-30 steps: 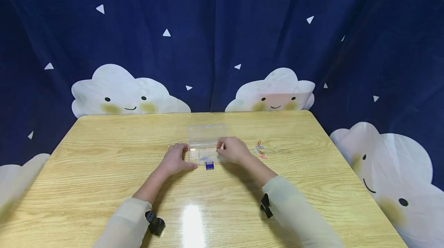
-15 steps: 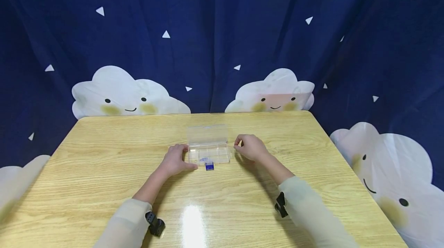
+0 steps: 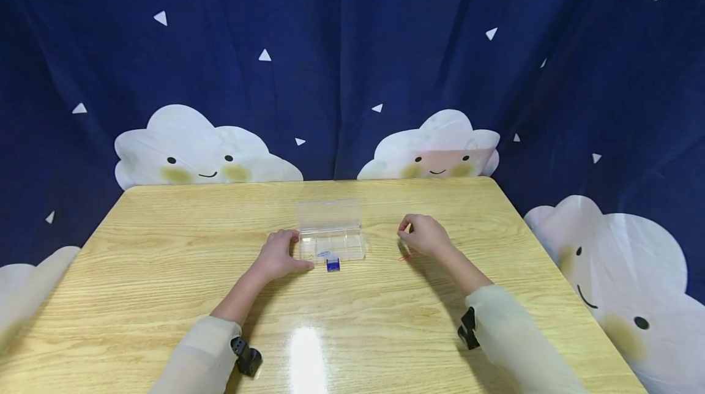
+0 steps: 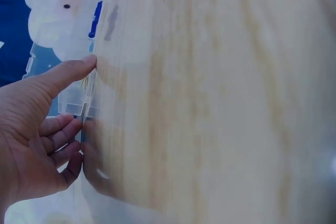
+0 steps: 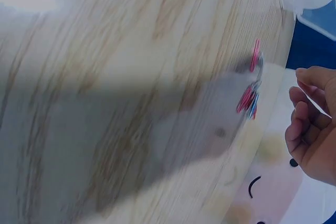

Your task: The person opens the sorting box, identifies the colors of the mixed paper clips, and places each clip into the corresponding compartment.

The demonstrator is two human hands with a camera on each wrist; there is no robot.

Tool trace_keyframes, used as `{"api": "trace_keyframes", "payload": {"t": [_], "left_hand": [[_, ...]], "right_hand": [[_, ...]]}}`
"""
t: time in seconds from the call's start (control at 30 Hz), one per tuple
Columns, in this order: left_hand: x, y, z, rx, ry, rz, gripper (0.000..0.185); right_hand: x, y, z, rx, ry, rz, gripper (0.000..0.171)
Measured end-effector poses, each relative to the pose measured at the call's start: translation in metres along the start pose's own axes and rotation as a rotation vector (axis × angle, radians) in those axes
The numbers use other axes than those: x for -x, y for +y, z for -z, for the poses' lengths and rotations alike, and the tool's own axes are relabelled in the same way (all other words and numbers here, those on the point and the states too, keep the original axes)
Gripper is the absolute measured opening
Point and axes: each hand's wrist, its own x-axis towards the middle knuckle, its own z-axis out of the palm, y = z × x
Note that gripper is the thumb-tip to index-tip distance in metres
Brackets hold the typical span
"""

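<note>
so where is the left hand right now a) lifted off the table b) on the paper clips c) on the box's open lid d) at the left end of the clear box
d: the left hand rests on the table against the left end of the clear box, while the right hand is off to the right over the paper clips.

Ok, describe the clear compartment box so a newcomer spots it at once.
On the wooden table, look at the middle, between the two hands. The clear compartment box lies there with its lid open, the left hand touching its left end. It is the only see-through thing; a small blue object sits just in front.
</note>
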Motion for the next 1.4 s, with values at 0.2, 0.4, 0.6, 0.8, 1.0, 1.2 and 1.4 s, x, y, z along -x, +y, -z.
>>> {"api": "trace_keyframes", "payload": {"t": [0.2, 0.4, 0.6, 0.8, 1.0, 1.2, 1.4], "left_hand": [[0.000, -0.001, 0.000, -0.013, 0.010, -0.009, 0.079], [-0.001, 0.000, -0.001, -0.010, 0.008, -0.007, 0.080], [-0.001, 0.000, -0.001, -0.009, 0.010, -0.005, 0.080], [0.000, -0.001, -0.001, -0.007, 0.005, 0.004, 0.080], [-0.001, 0.000, -0.001, 0.000, 0.012, 0.008, 0.080], [0.000, 0.000, -0.001, 0.002, 0.010, 0.010, 0.079], [0.000, 0.001, 0.000, -0.003, 0.016, 0.004, 0.078]], "right_hand": [[0.002, 0.015, 0.002, -0.001, 0.013, -0.054, 0.015], [0.004, 0.026, 0.002, 0.004, 0.025, -0.092, 0.017], [0.005, 0.033, 0.002, 0.006, 0.041, -0.116, 0.014], [0.003, 0.041, -0.003, 0.007, 0.039, -0.130, 0.015], [0.000, 0.045, -0.009, -0.002, 0.061, -0.136, 0.017], [-0.002, 0.046, -0.012, 0.006, 0.070, -0.139, 0.018], [-0.002, 0.047, -0.014, -0.004, 0.074, -0.143, 0.018]]}}
